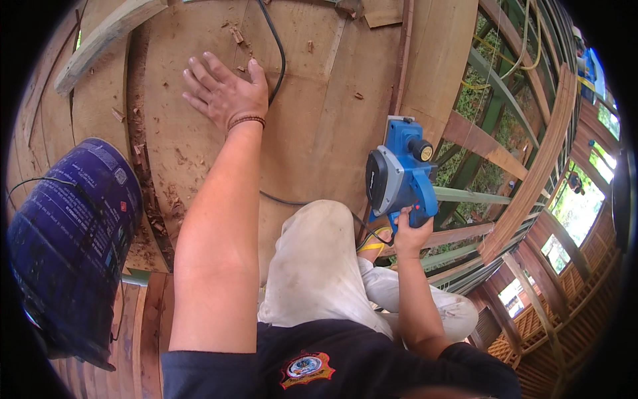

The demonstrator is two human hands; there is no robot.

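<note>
Blue plastic fills your right hand point(412, 234), its fingers wrapped round the rear handle point(424, 193) of the electric planer point(397, 163). That tool sits over a narrow dark strip point(404, 56) to your right (whether its sole touches wood, you can't tell from above). Your left hand point(229, 96) lies palm down, fingers spread, on the pale boards point(306, 133), holding nothing and well apart from the planer.

Next to your left thumb runs the black cord point(280, 46); it passes under your forearm and past your knee to the tool. Pulled backward, the planer could snag that slack, or run over it. Your sandal point(373, 247) is just beside the cord too, so a shifted foot might catch it. Farther right, open framework point(502, 93) shows greenery below; a loose one-handed grip could let the planer slip that way.
</note>
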